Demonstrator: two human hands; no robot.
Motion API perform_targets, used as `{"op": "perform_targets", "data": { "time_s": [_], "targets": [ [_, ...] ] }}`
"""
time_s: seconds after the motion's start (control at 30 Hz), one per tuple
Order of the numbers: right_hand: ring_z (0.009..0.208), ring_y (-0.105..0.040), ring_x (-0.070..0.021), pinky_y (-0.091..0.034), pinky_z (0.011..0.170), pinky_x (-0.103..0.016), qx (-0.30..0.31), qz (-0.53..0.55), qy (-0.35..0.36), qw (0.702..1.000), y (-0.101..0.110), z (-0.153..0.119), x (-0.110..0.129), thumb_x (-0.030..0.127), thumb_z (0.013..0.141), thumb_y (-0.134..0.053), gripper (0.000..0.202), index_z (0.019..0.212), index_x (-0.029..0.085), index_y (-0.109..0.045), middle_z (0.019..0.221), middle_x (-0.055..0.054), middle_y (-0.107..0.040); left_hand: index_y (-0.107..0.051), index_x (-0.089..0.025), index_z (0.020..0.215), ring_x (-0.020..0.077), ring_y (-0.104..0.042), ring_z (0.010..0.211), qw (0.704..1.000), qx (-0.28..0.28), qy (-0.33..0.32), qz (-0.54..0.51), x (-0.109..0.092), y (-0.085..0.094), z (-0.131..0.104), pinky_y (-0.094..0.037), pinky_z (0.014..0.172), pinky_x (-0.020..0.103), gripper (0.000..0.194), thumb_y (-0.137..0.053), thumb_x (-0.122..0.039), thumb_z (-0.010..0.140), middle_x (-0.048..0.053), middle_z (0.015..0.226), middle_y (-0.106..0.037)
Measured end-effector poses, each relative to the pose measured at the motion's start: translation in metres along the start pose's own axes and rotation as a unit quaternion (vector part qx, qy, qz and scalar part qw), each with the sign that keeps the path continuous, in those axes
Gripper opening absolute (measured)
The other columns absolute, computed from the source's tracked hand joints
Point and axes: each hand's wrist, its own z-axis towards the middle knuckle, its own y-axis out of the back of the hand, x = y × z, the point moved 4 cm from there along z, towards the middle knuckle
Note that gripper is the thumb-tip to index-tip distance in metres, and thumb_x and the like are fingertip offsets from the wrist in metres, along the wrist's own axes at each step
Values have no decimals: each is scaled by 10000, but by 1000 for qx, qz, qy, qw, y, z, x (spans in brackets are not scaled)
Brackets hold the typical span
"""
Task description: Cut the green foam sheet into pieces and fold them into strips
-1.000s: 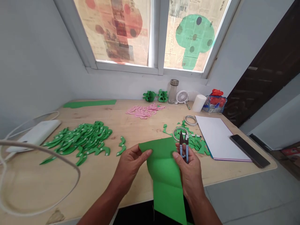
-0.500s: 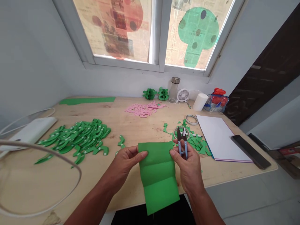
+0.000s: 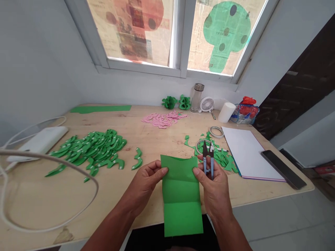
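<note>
A green paper sheet (image 3: 181,198) with horizontal creases hangs between my hands over the table's front edge. My left hand (image 3: 148,183) pinches its upper left corner between thumb and fingers. The upper right side is pinched by my right hand (image 3: 213,184), which also holds small blue-handled snips (image 3: 208,162), blades pointing up and apart. Left of my hands lies a heap of curved green paper pieces (image 3: 96,146) with white patches, and two such pieces (image 3: 137,158) lie nearer my left hand. Green scraps (image 3: 222,158) are spread beyond my right hand.
Pink cutouts (image 3: 163,119) and two green paper shapes (image 3: 169,102) are at the back, near a bottle (image 3: 197,98), fan (image 3: 207,104) and white roll (image 3: 226,112). White paper (image 3: 251,153) and a phone (image 3: 283,169) lie right. A cable (image 3: 95,195) loops at left.
The green sheet now hangs straighter, and its top edge bows slightly. Both hands still hold it. The whole view has shifted a little, with the table's things appearing further right.
</note>
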Motion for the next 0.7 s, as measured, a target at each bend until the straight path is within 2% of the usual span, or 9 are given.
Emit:
{"op": "perform_targets", "data": {
  "time_s": [0.37,0.57,0.7],
  "targets": [
    [722,-587,-112,-462,704,-238,-24,40,-7,999,5,-1,-6,258,663,-790,368,1007,200,-674,777,17,-656,-655,-187,778,111,-592,690,998,-39,-32,-30,-1,-7,-2,-477,696,233,216,-774,-350,702,-6,756,-694],
    [752,-603,-131,-462,680,-243,-53,28,-9,998,9,1,-13,265,654,-779,378,1008,194,-667,815,-3,-676,-652,-181,768,139,-612,725,996,-75,-46,12,-4,-4,1,-485,692,246,244,-783,-364,676,7,766,-696],
    [738,-589,-131,-455,668,-247,-85,29,5,996,12,3,-19,277,645,-773,399,1014,188,-652,803,0,-662,-680,-186,914,191,-651,854,998,-31,-14,45,2,-8,-5,-500,759,281,299,-754,-389,706,45,928,-725]
  ]
}}
